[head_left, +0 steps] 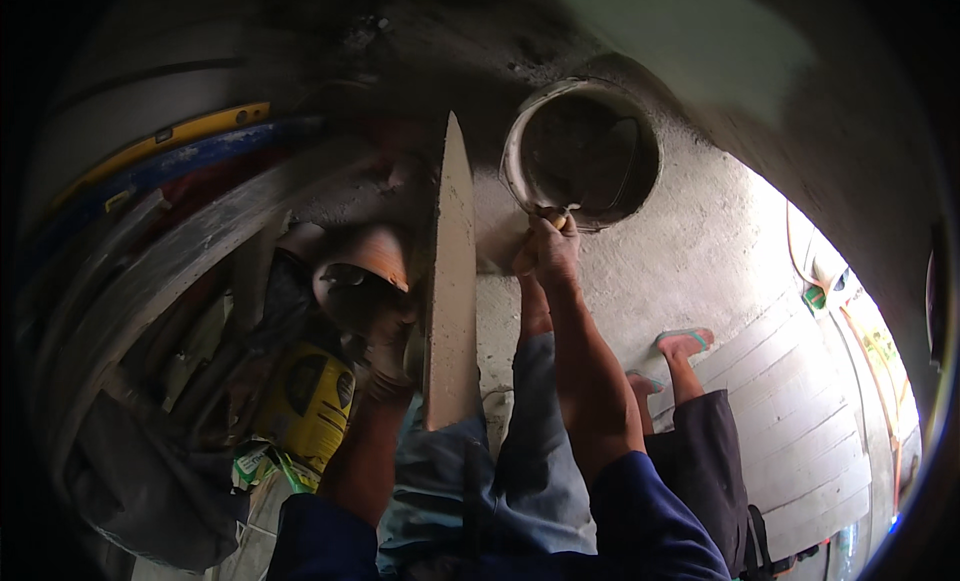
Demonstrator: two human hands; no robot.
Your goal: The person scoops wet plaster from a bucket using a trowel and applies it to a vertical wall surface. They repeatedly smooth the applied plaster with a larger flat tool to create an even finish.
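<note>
Head view: your right grip [555, 249] clasps a handle [559, 221], bucket [510, 161] just beyond; left grip [390, 331], board [453, 281] rightward: can't tell.

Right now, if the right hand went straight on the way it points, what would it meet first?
Likely the bucket, just ahead of the right hand; how their heights compare is unclear.

The scene is dim. Strong daylight enters from the right, whiting out that side and brightening the rough floor [640, 291]. Shadow darkens the inside of the bucket [511, 159] and obscures the left hand [388, 333]. Fisheye distortion curves the yellow level [165, 138] at far left.
</note>
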